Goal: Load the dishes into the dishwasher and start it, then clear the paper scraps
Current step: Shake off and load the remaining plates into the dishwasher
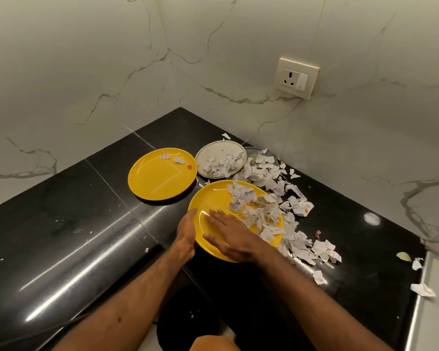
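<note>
Left hand [186,236] and right hand [231,236] on near yellow plate [213,198]

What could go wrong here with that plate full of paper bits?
1. The near yellow plate juts past the counter edge, held at its rim by the left hand; if tilted, its paper scraps may slide to the floor.
2. The flat right hand could sweep scraps onto the counter's existing litter.

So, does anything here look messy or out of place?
Yes. Torn paper scraps are strewn across the black counter and heaped on the near yellow plate and the white plate, spilling past their edges.
</note>
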Demonstrator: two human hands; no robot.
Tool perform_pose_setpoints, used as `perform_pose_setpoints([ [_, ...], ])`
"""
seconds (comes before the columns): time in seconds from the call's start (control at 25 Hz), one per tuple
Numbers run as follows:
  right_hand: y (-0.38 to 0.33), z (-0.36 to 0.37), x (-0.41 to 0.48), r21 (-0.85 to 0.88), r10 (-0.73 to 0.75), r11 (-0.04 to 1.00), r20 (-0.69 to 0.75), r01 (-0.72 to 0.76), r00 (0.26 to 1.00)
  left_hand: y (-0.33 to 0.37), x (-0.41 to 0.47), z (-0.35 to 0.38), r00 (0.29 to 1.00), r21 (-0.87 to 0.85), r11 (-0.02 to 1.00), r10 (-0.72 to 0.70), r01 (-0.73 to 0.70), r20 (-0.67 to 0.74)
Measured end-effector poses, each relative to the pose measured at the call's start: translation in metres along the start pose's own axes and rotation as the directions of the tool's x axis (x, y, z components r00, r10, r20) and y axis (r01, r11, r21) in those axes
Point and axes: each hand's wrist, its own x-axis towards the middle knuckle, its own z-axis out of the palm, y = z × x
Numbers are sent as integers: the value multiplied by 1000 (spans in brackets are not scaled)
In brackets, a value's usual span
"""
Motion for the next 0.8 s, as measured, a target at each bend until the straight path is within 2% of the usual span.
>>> perform_pose_setpoints([
  [0.16,8,-7,37,-118,77,989,-85,-87,993,5,-11,1,998,62,996,65,-65,2],
  [0.24,17,-11,47,-109,129,983,-160,-148,979,6,-18,-1,992,100,988,122,-122,-2],
  [0.36,33,-11,49,-25,218,973,-251,-231,943,9,-20,-8,980,124,972,201,-200,1],
  [0.48,48,-8,47,44,307,950,-311,-309,899,14,-18,-16,958,131,954,280,-270,-64],
  [0.6,57,-13,47,193,459,888,-385,-416,801,17,-8,-22,936,146,938,331,-313,-119],
  [0.68,57,-20,45,282,496,867,-408,-412,766,18,-1,-23,921,159,930,356,-332,-158],
  [0.8,30,-17,42,340,361,910,-367,-238,858,22,-3,-13,906,159,924,375,-348,-198],
])
